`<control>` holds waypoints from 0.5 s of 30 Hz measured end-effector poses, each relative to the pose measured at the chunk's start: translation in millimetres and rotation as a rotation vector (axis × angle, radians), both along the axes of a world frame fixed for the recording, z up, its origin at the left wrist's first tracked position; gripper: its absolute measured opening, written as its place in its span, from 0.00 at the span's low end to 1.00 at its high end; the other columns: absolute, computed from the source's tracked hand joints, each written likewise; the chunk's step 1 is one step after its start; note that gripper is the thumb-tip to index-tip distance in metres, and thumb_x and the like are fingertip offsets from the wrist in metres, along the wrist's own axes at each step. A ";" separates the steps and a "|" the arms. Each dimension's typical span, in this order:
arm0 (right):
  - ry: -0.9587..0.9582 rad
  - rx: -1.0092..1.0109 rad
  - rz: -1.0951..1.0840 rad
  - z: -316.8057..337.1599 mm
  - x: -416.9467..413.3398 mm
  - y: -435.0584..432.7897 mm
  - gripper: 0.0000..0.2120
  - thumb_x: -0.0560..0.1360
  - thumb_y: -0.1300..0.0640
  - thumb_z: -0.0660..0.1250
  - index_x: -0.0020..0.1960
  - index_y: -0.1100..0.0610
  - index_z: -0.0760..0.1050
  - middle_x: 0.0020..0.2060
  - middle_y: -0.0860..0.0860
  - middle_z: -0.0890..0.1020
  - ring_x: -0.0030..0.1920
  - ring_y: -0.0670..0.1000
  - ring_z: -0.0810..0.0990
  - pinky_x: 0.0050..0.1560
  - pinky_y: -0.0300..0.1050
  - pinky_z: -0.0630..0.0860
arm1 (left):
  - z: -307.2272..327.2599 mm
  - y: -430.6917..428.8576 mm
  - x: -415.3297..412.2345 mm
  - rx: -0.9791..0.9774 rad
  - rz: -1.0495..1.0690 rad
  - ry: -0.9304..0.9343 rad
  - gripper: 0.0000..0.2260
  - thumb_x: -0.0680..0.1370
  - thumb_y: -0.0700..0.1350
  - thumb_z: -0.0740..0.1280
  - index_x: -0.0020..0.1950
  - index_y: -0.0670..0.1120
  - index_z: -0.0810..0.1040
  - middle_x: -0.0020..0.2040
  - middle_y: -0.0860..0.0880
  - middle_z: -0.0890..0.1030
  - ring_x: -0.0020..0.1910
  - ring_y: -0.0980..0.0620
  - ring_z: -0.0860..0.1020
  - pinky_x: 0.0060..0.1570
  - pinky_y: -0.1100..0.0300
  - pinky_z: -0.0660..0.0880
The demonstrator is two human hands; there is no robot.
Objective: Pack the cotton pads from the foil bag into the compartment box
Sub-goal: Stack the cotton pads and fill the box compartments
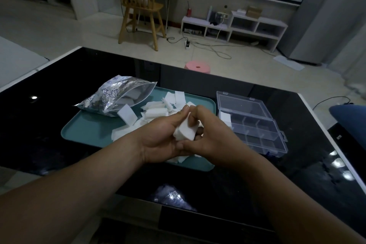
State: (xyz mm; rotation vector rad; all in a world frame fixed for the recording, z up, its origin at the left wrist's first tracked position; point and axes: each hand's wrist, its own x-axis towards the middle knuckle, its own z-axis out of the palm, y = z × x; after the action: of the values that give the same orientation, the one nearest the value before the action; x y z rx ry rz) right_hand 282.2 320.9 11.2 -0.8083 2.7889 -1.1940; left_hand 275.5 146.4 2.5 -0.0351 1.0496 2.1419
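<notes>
Both hands meet over the right half of the teal tray (89, 130). left hand (158, 136) is palm-up, with fingers and thumb curled round a small stack of cotton pads (185, 130). right hand (208, 134) closes on the same stack from the other side, fingertips pressing into its top edge. Both hands grip it and the stack is held clear of the tray. The foil bag (116, 95) lies on its side at the tray's back-left corner, partly hanging over the rim. Its mouth gapes toward the right and more pads are visible inside. Loose pads (156, 112) are scattered over the tray's middle and right, and one leans against the bag. The compartment box (257, 130), clear plastic, sits on the black table (59, 95) just beside the tray's right edge; can't tell if they touch. Its lid (241, 105) is hinged open, away from the person. A white batch of pads (225, 118) stands in the box's back-left compartment. Dim light, so the rest of the box is hard to read. On the floor beyond the table are a pink stool (197, 67) and a wooden chair (140, 6).
</notes>
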 end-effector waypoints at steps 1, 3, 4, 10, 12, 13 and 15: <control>-0.031 -0.004 0.014 -0.7 -0.1 0.6 0.24 0.67 0.45 0.80 0.51 0.48 0.67 0.49 0.49 0.76 0.48 0.58 0.81 0.44 0.61 0.81 | 0.7 0.8 0.7 -0.005 -0.004 0.002 0.24 0.83 0.60 0.59 0.68 0.45 0.79 0.60 0.41 0.82 0.58 0.44 0.76 0.60 0.49 0.71; -0.037 0.000 0.034 -2.9 0.0 0.4 0.23 0.68 0.45 0.80 0.50 0.48 0.67 0.49 0.49 0.76 0.49 0.58 0.82 0.44 0.61 0.82 | 0.6 2.1 1.9 -0.027 -0.004 -0.002 0.24 0.84 0.61 0.56 0.67 0.46 0.80 0.59 0.42 0.83 0.55 0.45 0.80 0.55 0.51 0.74; -0.029 0.000 0.043 -3.4 0.0 0.4 0.23 0.68 0.46 0.80 0.50 0.47 0.67 0.50 0.48 0.76 0.50 0.58 0.81 0.44 0.61 0.82 | 0.5 2.6 2.0 -0.038 -0.001 -0.003 0.24 0.84 0.61 0.55 0.68 0.47 0.79 0.59 0.42 0.84 0.54 0.45 0.82 0.53 0.51 0.77; 0.024 0.031 0.035 0.6 4.2 0.0 0.21 0.71 0.46 0.79 0.50 0.49 0.69 0.50 0.46 0.75 0.49 0.51 0.75 0.47 0.51 0.79 | -0.3 0.0 -0.4 -0.084 -0.007 -0.007 0.29 0.84 0.63 0.56 0.78 0.47 0.68 0.68 0.42 0.75 0.68 0.43 0.74 0.66 0.44 0.72; 0.076 0.069 0.035 0.8 3.9 0.5 0.19 0.71 0.50 0.79 0.49 0.50 0.69 0.49 0.46 0.75 0.48 0.48 0.74 0.45 0.44 0.76 | -2.7 -0.3 -2.3 -0.085 -0.016 -0.012 0.29 0.84 0.63 0.55 0.79 0.47 0.67 0.71 0.41 0.74 0.71 0.42 0.72 0.67 0.43 0.72; 0.074 0.076 0.039 0.7 3.4 1.1 0.18 0.71 0.51 0.79 0.49 0.50 0.69 0.49 0.46 0.76 0.49 0.48 0.74 0.45 0.44 0.76 | -3.0 -0.3 -2.2 -0.090 -0.019 -0.014 0.30 0.84 0.64 0.55 0.78 0.47 0.67 0.72 0.41 0.74 0.71 0.41 0.73 0.66 0.42 0.73; 0.033 0.069 0.053 0.2 2.7 1.6 0.18 0.71 0.52 0.79 0.49 0.49 0.69 0.50 0.46 0.76 0.51 0.51 0.76 0.48 0.53 0.79 | -1.0 0.2 -0.7 -0.101 -0.028 -0.012 0.29 0.84 0.64 0.54 0.77 0.46 0.71 0.68 0.41 0.78 0.65 0.41 0.77 0.63 0.43 0.76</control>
State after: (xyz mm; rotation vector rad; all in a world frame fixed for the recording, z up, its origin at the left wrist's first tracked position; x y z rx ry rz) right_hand 284.9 322.5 11.4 -0.8981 2.7980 -1.0804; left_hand 274.8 146.6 1.5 -0.0805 1.1445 2.0600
